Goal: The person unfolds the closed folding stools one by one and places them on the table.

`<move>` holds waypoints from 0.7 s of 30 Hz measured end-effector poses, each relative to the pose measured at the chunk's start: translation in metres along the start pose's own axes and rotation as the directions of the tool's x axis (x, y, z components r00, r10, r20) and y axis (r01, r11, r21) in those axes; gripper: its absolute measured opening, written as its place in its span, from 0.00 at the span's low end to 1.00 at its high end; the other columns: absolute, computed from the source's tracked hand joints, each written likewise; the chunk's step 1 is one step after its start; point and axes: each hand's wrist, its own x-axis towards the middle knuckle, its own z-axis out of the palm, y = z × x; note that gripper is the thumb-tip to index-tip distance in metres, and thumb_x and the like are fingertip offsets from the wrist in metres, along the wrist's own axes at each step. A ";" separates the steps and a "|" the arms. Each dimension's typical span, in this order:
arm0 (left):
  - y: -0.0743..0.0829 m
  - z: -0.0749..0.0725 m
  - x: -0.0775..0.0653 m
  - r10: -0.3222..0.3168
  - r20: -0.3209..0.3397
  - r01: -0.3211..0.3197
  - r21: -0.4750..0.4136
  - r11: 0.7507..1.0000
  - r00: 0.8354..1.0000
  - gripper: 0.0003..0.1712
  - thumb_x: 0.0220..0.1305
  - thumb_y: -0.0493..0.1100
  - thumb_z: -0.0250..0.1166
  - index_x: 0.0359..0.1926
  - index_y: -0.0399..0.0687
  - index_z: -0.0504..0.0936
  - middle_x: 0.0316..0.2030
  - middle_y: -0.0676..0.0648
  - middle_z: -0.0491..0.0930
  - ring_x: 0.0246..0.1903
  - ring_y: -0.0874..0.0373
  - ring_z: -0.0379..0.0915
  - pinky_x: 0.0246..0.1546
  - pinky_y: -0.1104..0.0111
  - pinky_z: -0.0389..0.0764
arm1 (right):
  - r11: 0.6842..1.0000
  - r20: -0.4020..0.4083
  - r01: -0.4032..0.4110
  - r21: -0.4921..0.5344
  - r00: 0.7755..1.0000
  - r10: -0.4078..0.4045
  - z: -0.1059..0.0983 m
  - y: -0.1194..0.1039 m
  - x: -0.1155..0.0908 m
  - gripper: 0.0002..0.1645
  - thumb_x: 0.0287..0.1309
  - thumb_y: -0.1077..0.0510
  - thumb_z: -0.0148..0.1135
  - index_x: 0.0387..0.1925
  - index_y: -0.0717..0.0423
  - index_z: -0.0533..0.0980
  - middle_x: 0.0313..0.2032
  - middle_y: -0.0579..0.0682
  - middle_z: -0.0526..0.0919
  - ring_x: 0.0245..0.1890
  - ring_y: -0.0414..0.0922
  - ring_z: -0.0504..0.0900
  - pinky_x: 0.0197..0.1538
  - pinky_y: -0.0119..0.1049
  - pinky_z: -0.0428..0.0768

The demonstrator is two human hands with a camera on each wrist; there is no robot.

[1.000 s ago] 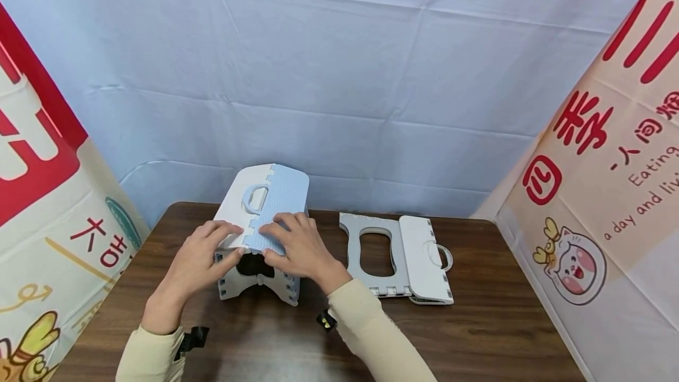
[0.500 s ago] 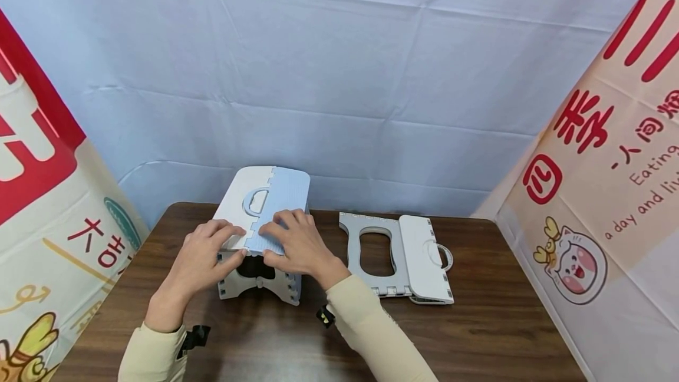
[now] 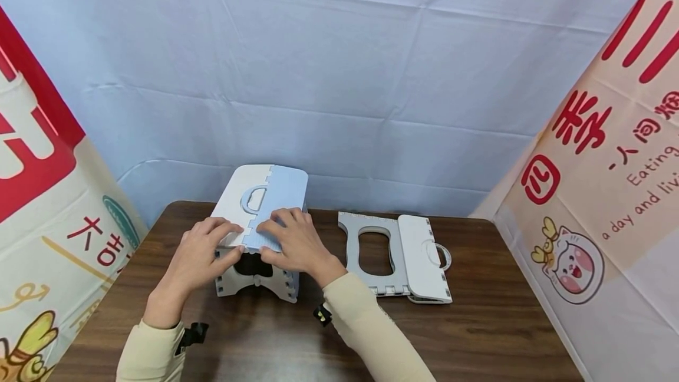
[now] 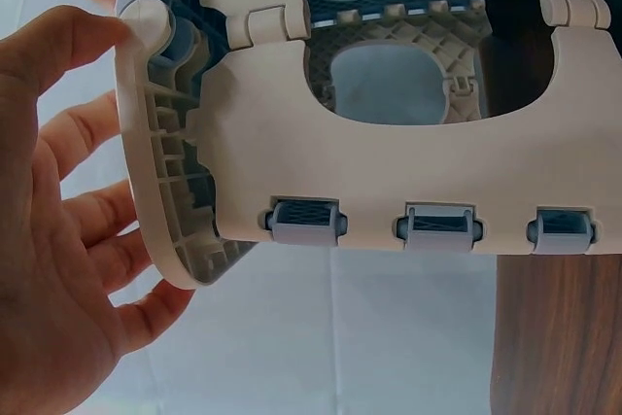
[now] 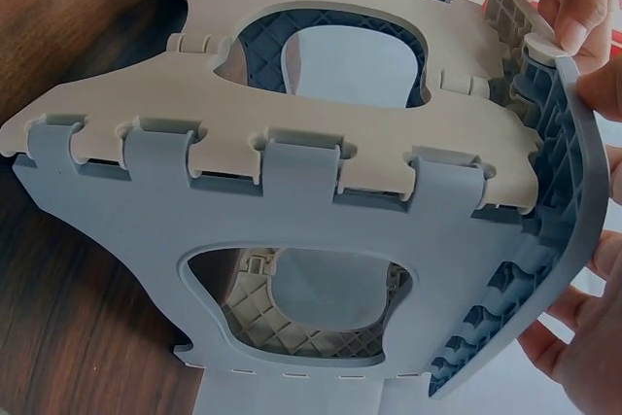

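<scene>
An unfolded folding step stool (image 3: 289, 190) stands on the left part of the table, with a half-white, half-blue top and a looped handle (image 3: 250, 199) at its middle seam. My left hand (image 3: 198, 252) rests its fingertips on the white half, its thumb at the front edge close to the seam. On the blue half lie the spread fingers of my right hand (image 3: 299, 243), with that thumb also at the front edge. The left wrist view shows the cream end panel (image 4: 389, 167) with its cutout and hinges. A blue side panel (image 5: 292, 221) fills the right wrist view.
A second folding stool (image 3: 421, 258), white and grey, lies partly folded to the right, its handle loop (image 3: 447, 257) pointing right. Dark wood table (image 3: 493, 323) lies beneath both. A pale cloth (image 3: 339, 75) hangs behind; printed cloths (image 3: 599, 193) flank the sides.
Both hands keep their places on the stool top. Only a very slight shift of the whole view shows; the second stool stays put.
</scene>
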 end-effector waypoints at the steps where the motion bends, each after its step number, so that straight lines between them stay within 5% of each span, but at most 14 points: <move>1: -0.001 -0.001 0.000 0.002 0.003 -0.002 0.002 1.000 1.000 0.16 0.53 0.48 0.66 0.43 0.50 0.81 0.44 0.44 0.73 0.42 0.45 0.68 0.35 0.49 0.64 | 1.000 0.001 -0.001 -0.002 1.000 0.001 0.000 0.000 0.001 0.22 0.58 0.42 0.47 0.52 0.39 0.74 0.52 0.48 0.69 0.48 0.48 0.66 0.46 0.44 0.65; 11: 0.001 -0.004 0.005 -0.006 0.059 0.006 0.005 1.000 0.998 0.16 0.53 0.48 0.67 0.42 0.50 0.80 0.43 0.44 0.73 0.40 0.46 0.68 0.33 0.50 0.66 | 0.998 0.077 -0.022 -0.057 0.997 0.026 -0.011 -0.003 0.002 0.22 0.59 0.41 0.50 0.53 0.38 0.74 0.52 0.48 0.70 0.48 0.48 0.67 0.45 0.43 0.67; 21: 0.023 -0.030 0.012 -0.032 0.077 0.026 0.079 0.997 0.996 0.22 0.48 0.50 0.69 0.45 0.46 0.81 0.43 0.43 0.74 0.39 0.46 0.70 0.33 0.49 0.69 | 0.992 0.168 -0.097 -0.076 0.980 0.108 -0.045 0.001 0.001 0.29 0.54 0.37 0.58 0.56 0.40 0.73 0.53 0.50 0.71 0.49 0.49 0.68 0.46 0.44 0.68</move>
